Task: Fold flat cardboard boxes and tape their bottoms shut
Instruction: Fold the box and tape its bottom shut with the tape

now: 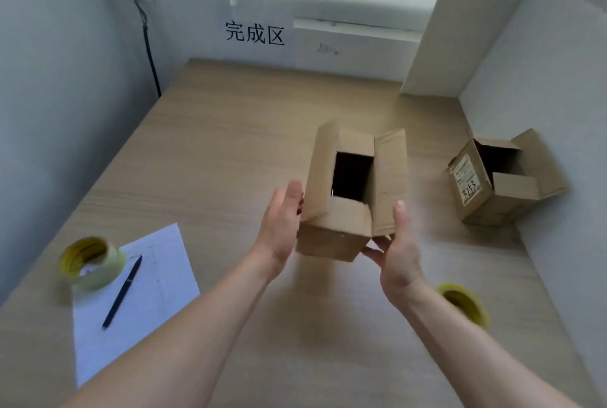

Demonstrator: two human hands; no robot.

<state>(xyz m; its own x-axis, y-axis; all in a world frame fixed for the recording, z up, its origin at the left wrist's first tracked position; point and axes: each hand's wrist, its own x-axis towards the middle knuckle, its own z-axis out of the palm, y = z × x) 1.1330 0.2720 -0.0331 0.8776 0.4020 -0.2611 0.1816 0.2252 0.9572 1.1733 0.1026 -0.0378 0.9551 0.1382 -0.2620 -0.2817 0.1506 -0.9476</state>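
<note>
Held box [351,197] sits mid-table [230,144] between both hands; second box [502,177] far right, paper [157,292] with pen [123,291] on it front-left.

Two bare forearms, no sleeves in view; left hand [281,227] and right hand [401,253] without rings, watches or gloves.
</note>
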